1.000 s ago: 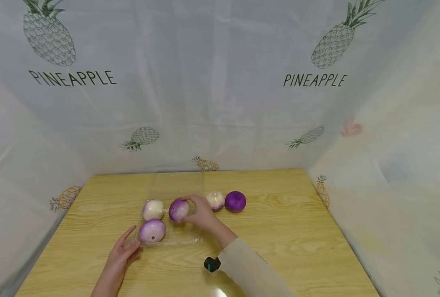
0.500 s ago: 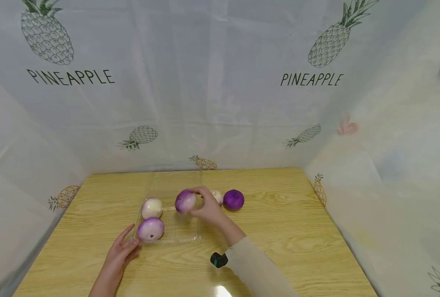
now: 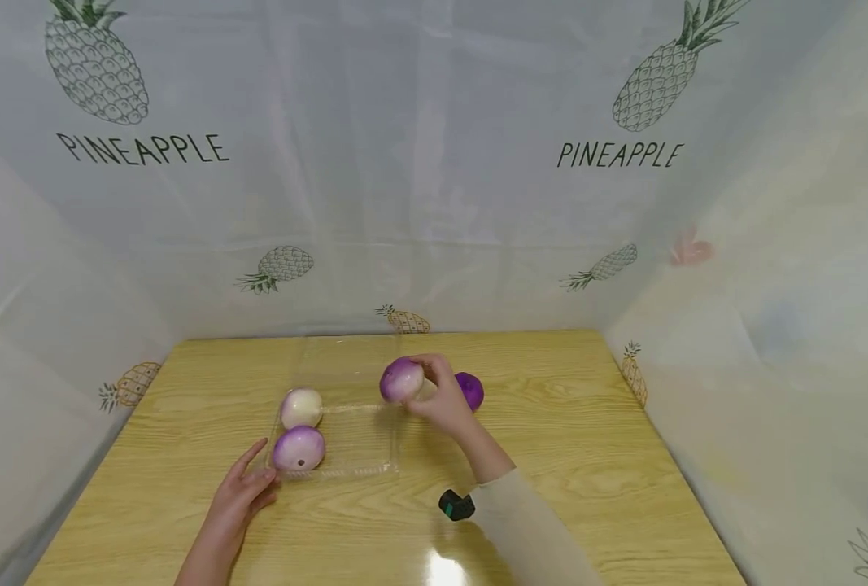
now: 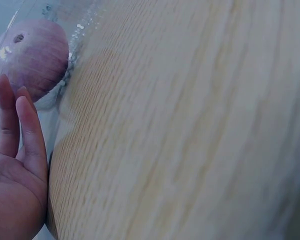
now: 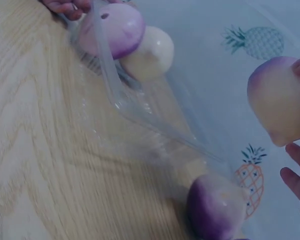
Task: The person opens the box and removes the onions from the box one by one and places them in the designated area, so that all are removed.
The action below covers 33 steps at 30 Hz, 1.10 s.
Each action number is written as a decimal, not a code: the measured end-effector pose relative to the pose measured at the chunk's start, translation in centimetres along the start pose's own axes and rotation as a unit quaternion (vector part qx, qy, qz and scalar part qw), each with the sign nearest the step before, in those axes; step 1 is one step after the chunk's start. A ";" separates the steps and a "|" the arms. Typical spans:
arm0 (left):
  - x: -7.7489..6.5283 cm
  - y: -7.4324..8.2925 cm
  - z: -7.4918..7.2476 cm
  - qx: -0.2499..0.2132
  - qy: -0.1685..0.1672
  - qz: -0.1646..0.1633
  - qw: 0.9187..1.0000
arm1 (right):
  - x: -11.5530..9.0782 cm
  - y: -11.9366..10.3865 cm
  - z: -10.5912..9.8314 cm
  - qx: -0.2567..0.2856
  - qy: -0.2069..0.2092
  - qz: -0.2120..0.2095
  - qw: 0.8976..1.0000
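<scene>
Wooden tabletop (image 3: 565,488), seen from above: nearest, the left hand (image 3: 234,498) lies with fingers extended at the near left corner of a clear plastic container (image 3: 360,439). Inside, a purple onion (image 3: 298,448) lies just in front of a whitish onion (image 3: 302,408). Farther right, the right hand (image 3: 444,402) grips a purple-and-white onion (image 3: 402,380), raised near the container's right side. A dark purple onion (image 3: 472,388) sits partly hidden behind that hand; beyond hangs a pineapple-print sheet (image 3: 434,179).

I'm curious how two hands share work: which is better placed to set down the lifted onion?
Probably the right hand: it grips the lifted onion. The left hand is farther off, at the left side of the clear container, and holds no onion.
</scene>
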<state>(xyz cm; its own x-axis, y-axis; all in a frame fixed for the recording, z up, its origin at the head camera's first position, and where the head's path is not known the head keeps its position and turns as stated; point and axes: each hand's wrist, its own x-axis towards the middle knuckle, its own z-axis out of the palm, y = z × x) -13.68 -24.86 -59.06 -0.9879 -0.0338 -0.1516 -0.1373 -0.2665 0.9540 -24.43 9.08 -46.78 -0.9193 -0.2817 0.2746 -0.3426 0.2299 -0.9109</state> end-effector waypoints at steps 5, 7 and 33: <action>-0.1 0.1 0.2 0.008 0.006 -0.006 1.000 | 0.0 1.5 -1.8 0.045 0.006 0.019 0.999; -0.1 0.2 0.3 0.005 0.005 -0.006 1.000 | -0.1 1.2 -2.6 0.056 0.004 0.021 0.998; 0.0 0.4 0.6 -0.016 -0.001 -0.003 1.000 | -2.0 3.0 -10.3 -0.044 0.051 -0.006 0.998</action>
<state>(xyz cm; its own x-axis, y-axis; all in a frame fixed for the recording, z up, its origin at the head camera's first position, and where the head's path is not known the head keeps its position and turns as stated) -13.73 -24.38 -58.53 -0.9871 -0.0300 -0.1570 -0.1411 -0.2982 0.9440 -25.60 19.97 -46.90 -0.9284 -0.1905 0.3189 -0.3650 0.3084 -0.8785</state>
